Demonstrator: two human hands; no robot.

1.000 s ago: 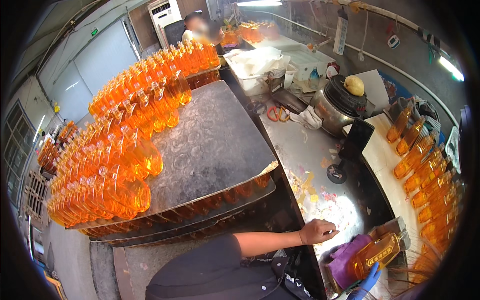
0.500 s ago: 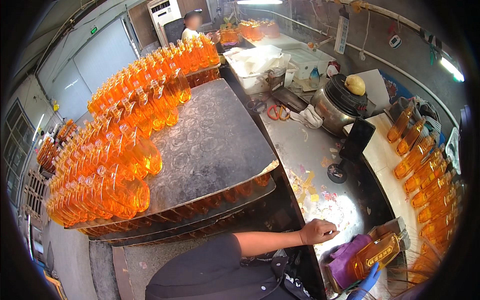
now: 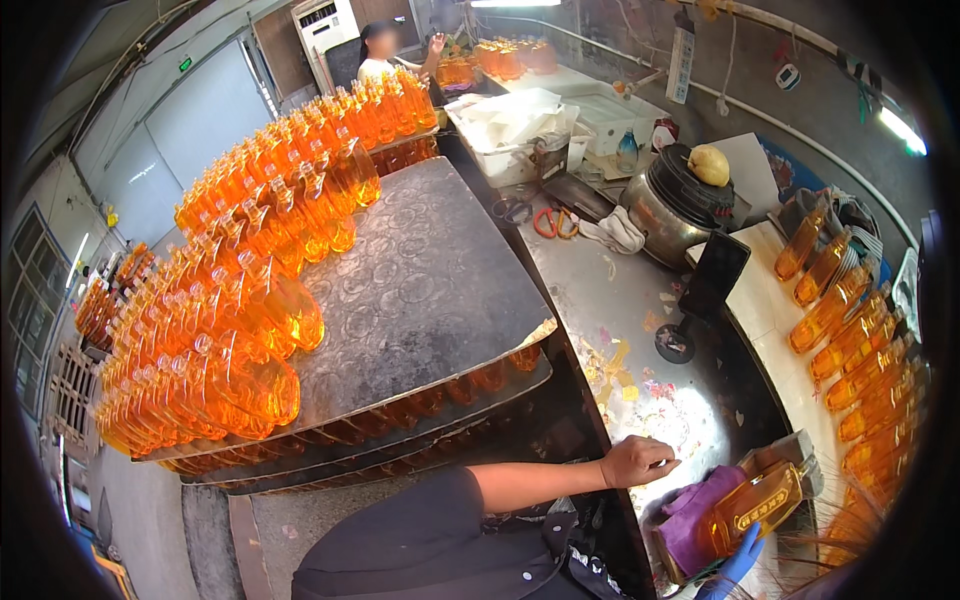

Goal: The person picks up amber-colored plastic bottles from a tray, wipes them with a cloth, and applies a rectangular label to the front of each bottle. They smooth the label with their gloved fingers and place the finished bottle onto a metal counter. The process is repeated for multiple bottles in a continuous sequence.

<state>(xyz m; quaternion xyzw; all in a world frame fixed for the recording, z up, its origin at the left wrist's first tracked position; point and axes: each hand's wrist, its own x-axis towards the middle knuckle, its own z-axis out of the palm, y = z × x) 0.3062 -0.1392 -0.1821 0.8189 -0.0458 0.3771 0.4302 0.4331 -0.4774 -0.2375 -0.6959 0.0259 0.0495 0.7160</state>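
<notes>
A flat glass bottle of orange liquid with gold lettering lies tilted on a purple cloth, its neck end toward a grey block-like rest. My right hand, in a blue glove, grips the bottle's near edge; most of this hand is cut off or hidden. My left hand is bare and closed, resting over the brightly lit worktop just left of the bottle. Its fingertips are pressed together, and whatever may be between them cannot be made out.
Rows of orange bottles crowd a dark stacked board on the left. More bottles line the right ledge. A phone on a stand, red-handled scissors and a metal pot stand ahead. A co-worker is far back.
The bottle and my gloved fingers have shifted very slightly. My left hand has hardly moved. Far back, the co-worker has shifted left, and a raised hand now shows there.
</notes>
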